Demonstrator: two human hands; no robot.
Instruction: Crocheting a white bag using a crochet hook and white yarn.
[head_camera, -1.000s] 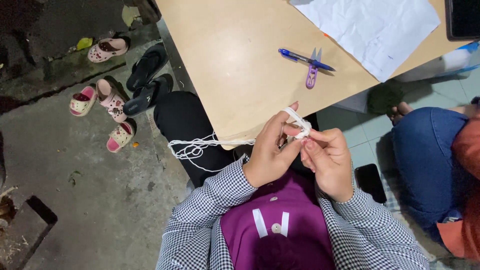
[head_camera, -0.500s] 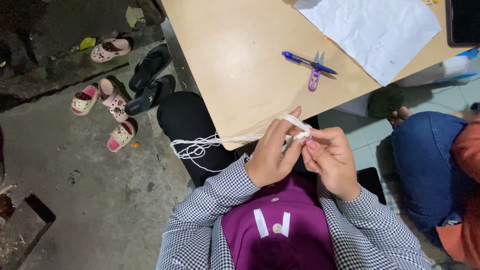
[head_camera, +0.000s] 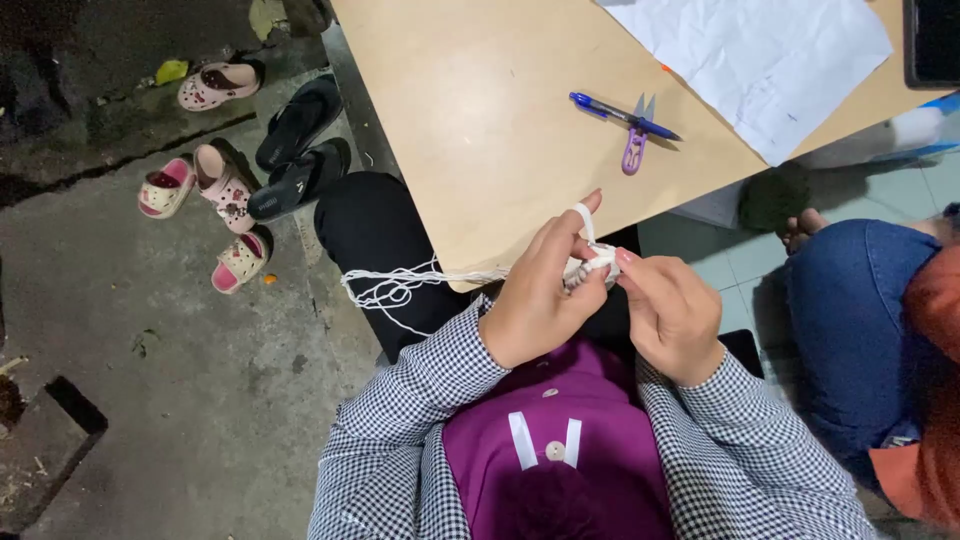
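My left hand (head_camera: 540, 290) and my right hand (head_camera: 672, 312) meet at the near edge of a light wooden table (head_camera: 500, 130). Both pinch a white cord (head_camera: 592, 250) that loops over my left forefinger. Loose white strands (head_camera: 395, 288) trail left from my left hand across my black-clad knee. My sleeves are black-and-white check over a purple top.
On the table lie a blue pen (head_camera: 610, 112), small purple thread snips (head_camera: 634, 150), a white paper sheet (head_camera: 770, 55) and a dark device (head_camera: 935, 40) at the far right corner. Pink sandals (head_camera: 220, 190) and black slippers (head_camera: 300, 150) lie on the concrete floor at left. Another person in blue jeans (head_camera: 850, 330) sits at right.
My hands stay together at the table edge, and my fingers have shifted slightly on the white cord. The view has drifted a little.
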